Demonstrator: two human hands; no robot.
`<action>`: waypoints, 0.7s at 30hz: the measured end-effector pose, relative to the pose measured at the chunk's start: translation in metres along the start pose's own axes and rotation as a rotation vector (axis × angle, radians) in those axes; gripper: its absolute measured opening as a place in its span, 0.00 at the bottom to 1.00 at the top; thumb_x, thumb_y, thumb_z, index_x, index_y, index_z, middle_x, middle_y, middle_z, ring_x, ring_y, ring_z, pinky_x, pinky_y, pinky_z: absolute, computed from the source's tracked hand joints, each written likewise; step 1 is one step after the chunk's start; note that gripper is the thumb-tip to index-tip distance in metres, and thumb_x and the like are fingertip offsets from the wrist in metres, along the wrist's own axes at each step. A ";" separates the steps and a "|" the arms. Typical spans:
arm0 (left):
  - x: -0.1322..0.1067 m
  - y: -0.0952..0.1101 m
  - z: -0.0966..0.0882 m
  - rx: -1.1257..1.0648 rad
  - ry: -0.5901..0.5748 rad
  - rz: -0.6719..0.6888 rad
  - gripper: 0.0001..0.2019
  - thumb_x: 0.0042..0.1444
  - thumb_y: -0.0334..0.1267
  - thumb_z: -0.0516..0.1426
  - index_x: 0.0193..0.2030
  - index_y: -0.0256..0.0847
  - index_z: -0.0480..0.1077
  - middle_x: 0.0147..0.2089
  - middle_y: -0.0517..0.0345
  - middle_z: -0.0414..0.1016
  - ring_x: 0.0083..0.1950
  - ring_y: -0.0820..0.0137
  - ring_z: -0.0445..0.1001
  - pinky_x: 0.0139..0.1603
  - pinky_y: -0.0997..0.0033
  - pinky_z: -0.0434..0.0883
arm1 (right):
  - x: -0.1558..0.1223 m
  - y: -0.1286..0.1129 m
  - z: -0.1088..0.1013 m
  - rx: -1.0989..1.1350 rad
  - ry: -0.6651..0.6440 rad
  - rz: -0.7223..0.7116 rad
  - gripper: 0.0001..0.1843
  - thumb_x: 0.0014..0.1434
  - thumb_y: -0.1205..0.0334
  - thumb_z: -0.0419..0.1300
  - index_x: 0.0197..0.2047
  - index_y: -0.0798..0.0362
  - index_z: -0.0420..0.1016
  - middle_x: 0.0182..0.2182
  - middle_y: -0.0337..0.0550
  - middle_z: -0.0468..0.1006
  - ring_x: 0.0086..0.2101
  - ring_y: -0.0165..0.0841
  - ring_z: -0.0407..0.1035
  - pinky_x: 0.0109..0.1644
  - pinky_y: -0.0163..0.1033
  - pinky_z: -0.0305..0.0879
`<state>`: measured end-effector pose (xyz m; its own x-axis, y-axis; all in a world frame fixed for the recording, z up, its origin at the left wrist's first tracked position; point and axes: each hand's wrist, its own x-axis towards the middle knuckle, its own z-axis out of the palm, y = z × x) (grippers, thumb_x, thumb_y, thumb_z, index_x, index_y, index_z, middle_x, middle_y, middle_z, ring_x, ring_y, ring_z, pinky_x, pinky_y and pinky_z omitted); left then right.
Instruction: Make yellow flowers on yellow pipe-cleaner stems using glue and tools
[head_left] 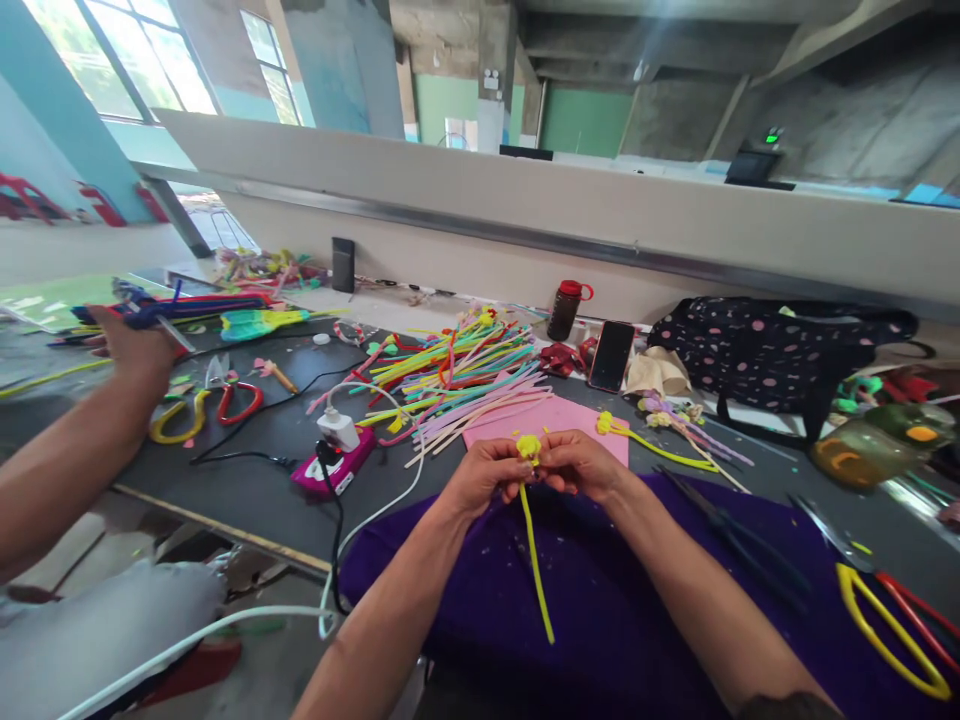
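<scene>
Between my two hands is a yellow pipe-cleaner flower (pixel 529 447), its long stem hanging down over the purple cloth (pixel 480 590). My left hand (pixel 491 475) pinches it from the left with thumb and fingers closed. From the right, my right hand (pixel 577 465) grips the flower near its head, fingers bent together. Just beyond the hands lies a pink foam sheet (pixel 551 412). A second yellow pipe-cleaner flower (pixel 606 423) rests at that sheet's right edge, stem pointing right. The flower's underside is partly hidden by my fingers.
Loose pipe cleaners (pixel 465 365) are piled ahead. Pliers (pixel 739 535) and yellow-red scissors (pixel 862 590) lie on the right. A purple power strip (pixel 334 465) with cables sits at left. A phone (pixel 611 355) leans near a bottle (pixel 566 310). A co-worker's hand (pixel 131 340) reaches in from the left.
</scene>
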<state>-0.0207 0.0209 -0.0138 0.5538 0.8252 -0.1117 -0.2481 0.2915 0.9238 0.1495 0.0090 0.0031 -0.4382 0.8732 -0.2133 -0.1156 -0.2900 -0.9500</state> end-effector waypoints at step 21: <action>0.007 -0.004 -0.003 0.023 0.137 -0.008 0.10 0.41 0.39 0.62 0.26 0.33 0.71 0.19 0.59 0.70 0.15 0.81 0.64 0.13 0.84 0.57 | 0.002 -0.004 -0.025 -0.500 0.300 -0.189 0.09 0.48 0.59 0.56 0.29 0.56 0.69 0.15 0.32 0.67 0.15 0.23 0.61 0.16 0.26 0.51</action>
<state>-0.0183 0.0267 -0.0197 0.4412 0.8818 -0.1666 -0.2255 0.2886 0.9305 0.1711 0.0222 0.0010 -0.1723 0.9849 -0.0168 0.2977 0.0358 -0.9540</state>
